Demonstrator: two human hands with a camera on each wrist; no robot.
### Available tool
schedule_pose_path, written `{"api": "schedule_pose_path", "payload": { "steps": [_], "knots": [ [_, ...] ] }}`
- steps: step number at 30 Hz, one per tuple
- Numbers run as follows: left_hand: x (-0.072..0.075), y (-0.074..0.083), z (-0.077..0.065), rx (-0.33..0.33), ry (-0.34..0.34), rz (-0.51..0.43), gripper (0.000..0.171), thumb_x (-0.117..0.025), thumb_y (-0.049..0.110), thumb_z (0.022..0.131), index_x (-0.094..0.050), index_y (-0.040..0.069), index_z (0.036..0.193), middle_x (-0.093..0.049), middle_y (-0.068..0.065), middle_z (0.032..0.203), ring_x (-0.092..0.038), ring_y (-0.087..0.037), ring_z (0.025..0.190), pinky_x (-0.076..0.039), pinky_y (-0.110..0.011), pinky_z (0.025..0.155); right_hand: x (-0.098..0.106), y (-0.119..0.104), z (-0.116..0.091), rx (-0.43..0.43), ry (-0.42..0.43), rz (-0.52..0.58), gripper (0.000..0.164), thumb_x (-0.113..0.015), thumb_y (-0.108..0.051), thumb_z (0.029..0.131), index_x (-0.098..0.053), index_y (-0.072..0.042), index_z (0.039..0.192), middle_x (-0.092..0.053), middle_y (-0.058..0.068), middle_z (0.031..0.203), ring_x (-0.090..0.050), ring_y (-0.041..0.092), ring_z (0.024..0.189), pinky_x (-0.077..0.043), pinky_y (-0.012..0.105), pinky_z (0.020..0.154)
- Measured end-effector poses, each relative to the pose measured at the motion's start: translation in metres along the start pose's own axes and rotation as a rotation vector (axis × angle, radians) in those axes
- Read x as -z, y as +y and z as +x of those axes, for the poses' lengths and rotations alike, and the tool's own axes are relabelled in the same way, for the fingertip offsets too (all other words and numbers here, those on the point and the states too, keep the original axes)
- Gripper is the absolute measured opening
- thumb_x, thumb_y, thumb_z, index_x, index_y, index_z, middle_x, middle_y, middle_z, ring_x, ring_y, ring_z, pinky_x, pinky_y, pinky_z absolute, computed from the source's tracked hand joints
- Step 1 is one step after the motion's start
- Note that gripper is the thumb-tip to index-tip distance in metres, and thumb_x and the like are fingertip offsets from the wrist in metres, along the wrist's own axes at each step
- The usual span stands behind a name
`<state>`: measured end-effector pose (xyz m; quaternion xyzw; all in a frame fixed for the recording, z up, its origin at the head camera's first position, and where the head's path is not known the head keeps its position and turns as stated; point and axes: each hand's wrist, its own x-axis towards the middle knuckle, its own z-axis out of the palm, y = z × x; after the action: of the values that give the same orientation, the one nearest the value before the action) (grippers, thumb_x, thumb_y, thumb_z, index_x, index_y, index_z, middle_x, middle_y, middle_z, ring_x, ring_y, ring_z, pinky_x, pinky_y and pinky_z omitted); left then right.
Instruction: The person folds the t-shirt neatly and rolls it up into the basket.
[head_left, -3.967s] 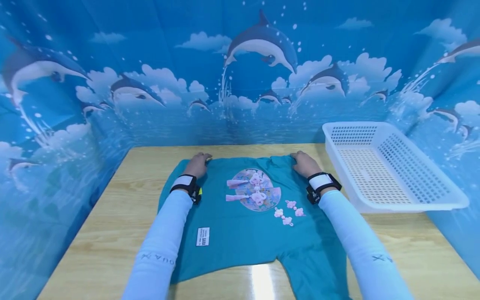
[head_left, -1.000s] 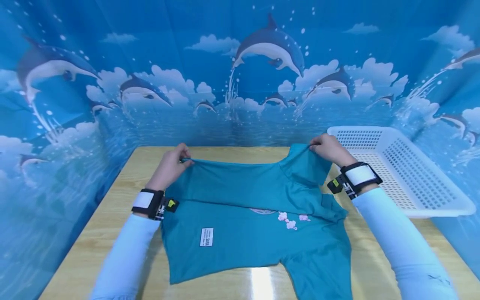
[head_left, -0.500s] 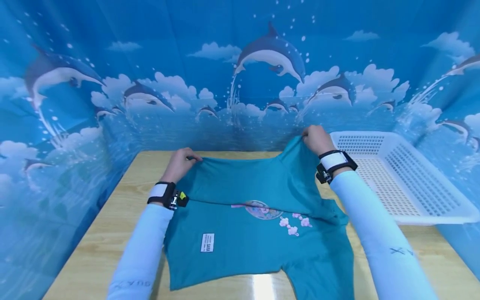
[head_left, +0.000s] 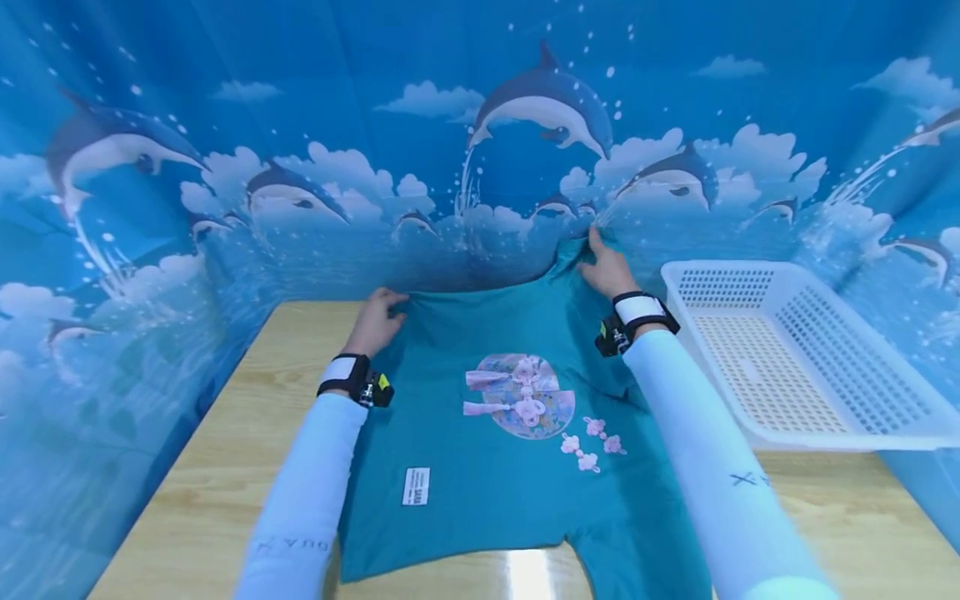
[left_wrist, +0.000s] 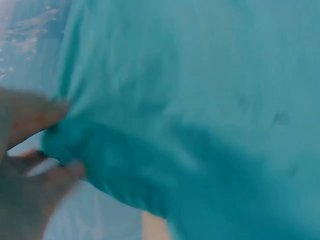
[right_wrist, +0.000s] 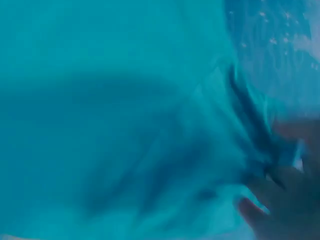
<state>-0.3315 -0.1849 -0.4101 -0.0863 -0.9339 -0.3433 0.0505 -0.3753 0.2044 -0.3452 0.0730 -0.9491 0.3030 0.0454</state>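
Observation:
A teal T-shirt (head_left: pixel 487 492) with a round pink-and-blue print (head_left: pixel 517 400), pink flower knots (head_left: pixel 581 450) and a white label (head_left: pixel 416 486) lies across the table, its far side raised. At the far left corner, my left hand (head_left: pixel 375 325) pinches the shirt's edge; in the left wrist view, thumb and fingers close on the bunched cloth. My right hand (head_left: pixel 606 268) grips the far right sleeve, higher than the left, with its index finger pointing away. Creased fabric runs into the right hand's fingers (right_wrist: pixel 252 210) in the blurred right wrist view.
A white plastic basket (head_left: pixel 750 375) with perforated walls stands at the right, close to the right forearm. The wooden table (head_left: pixel 225 442) shows on the left and along the front. A blue dolphin-print curtain (head_left: pixel 337 242) hangs right behind the far edge.
The far part of the shirt, folded toward me over the print a second ago, is now drawn up and away, uncovering the print. My right hand has moved left and farther off.

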Motion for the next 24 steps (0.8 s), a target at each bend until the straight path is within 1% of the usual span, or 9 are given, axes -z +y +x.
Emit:
{"api": "schedule_pose_path", "payload": {
  "steps": [1, 2, 4, 7, 10, 13, 16, 20, 24],
  "knots": [
    [-0.003, -0.001, 0.002, 0.013, -0.036, 0.011, 0.047, -0.053, 0.01, 0.096, -0.043, 0.003, 0.141, -0.026, -0.024, 0.15, -0.029, -0.042, 0.136, -0.037, -0.055, 0.102, -0.004, 0.004, 0.001, -0.035, -0.118, 0.059, 0.072, -0.045, -0.019, 0.1, 0.005, -0.016, 0.153, -0.021, 0.035, 0.148, -0.049, 0.048, 0.115, -0.046, 0.052, 0.081],
    [-0.006, -0.002, 0.003, 0.028, -0.076, 0.022, 0.054, -0.054, 0.013, 0.096, -0.036, 0.005, 0.146, -0.014, -0.025, 0.154, -0.018, -0.043, 0.141, -0.031, -0.057, 0.107, -0.008, 0.01, 0.001, -0.072, -0.23, 0.077, 0.08, -0.044, -0.022, 0.101, 0.019, -0.022, 0.149, 0.003, 0.031, 0.154, -0.032, 0.05, 0.132, -0.04, 0.057, 0.094],
    [-0.012, -0.003, 0.002, 0.059, -0.153, 0.058, 0.063, -0.055, 0.018, 0.095, -0.025, 0.008, 0.15, 0.008, -0.023, 0.157, 0.002, -0.044, 0.144, -0.019, -0.059, 0.112, -0.016, 0.019, -0.002, -0.125, -0.39, 0.062, 0.085, -0.044, -0.026, 0.101, 0.029, -0.023, 0.145, 0.036, 0.02, 0.148, 0.007, 0.051, 0.139, -0.021, 0.064, 0.108],
    [-0.016, -0.003, -0.004, 0.088, -0.21, 0.108, 0.066, -0.056, 0.023, 0.095, -0.023, 0.007, 0.151, 0.016, -0.023, 0.156, 0.009, -0.044, 0.143, -0.016, -0.06, 0.113, -0.024, 0.028, -0.01, -0.168, -0.455, -0.052, 0.076, -0.044, -0.027, 0.1, 0.008, -0.006, 0.151, 0.021, 0.025, 0.153, 0.0, 0.049, 0.141, -0.018, 0.062, 0.111],
    [-0.014, -0.002, -0.013, 0.091, -0.235, 0.151, 0.064, -0.054, 0.026, 0.096, -0.027, 0.002, 0.149, 0.01, -0.027, 0.156, 0.003, -0.046, 0.143, -0.016, -0.061, 0.112, -0.025, 0.03, -0.023, -0.163, -0.479, -0.145, 0.058, -0.044, -0.025, 0.1, -0.028, 0.007, 0.145, -0.018, 0.031, 0.152, -0.028, 0.047, 0.135, -0.032, 0.057, 0.106],
    [-0.011, 0.003, -0.026, 0.083, -0.258, 0.184, 0.064, -0.056, 0.028, 0.095, -0.03, -0.001, 0.147, -0.004, -0.03, 0.155, -0.007, -0.048, 0.142, -0.019, -0.06, 0.112, -0.02, 0.035, -0.042, -0.169, -0.446, -0.192, 0.048, -0.048, -0.024, 0.098, -0.049, 0.009, 0.131, -0.047, 0.031, 0.135, -0.048, 0.044, 0.119, -0.044, 0.052, 0.094],
    [-0.006, 0.011, -0.046, 0.071, -0.273, 0.213, 0.062, -0.063, 0.028, 0.091, -0.04, 0.0, 0.141, -0.024, -0.03, 0.15, -0.025, -0.046, 0.137, -0.031, -0.058, 0.107, -0.015, 0.044, -0.067, -0.213, -0.39, -0.19, 0.056, -0.053, -0.027, 0.095, -0.043, 0.013, 0.133, -0.047, 0.034, 0.132, -0.049, 0.046, 0.117, -0.044, 0.053, 0.094],
    [-0.001, 0.019, -0.077, 0.081, -0.274, 0.243, 0.047, -0.073, 0.026, 0.083, -0.059, 0.003, 0.122, -0.05, -0.023, 0.126, -0.052, -0.037, 0.109, -0.048, -0.046, 0.083, -0.013, 0.059, -0.107, -0.287, -0.331, -0.177, 0.084, -0.061, -0.031, 0.09, -0.017, 0.019, 0.142, -0.03, 0.044, 0.137, -0.037, 0.055, 0.123, -0.038, 0.059, 0.099],
    [-0.001, 0.021, -0.102, 0.099, -0.308, 0.231, 0.031, -0.078, 0.02, 0.078, -0.064, 0.008, 0.102, -0.057, -0.013, 0.103, -0.054, -0.024, 0.084, -0.045, -0.033, 0.065, -0.018, 0.076, -0.141, -0.336, -0.273, -0.202, 0.094, -0.069, -0.03, 0.085, -0.013, 0.021, 0.141, -0.03, 0.047, 0.133, -0.04, 0.056, 0.118, -0.041, 0.061, 0.094]
  ]
}}
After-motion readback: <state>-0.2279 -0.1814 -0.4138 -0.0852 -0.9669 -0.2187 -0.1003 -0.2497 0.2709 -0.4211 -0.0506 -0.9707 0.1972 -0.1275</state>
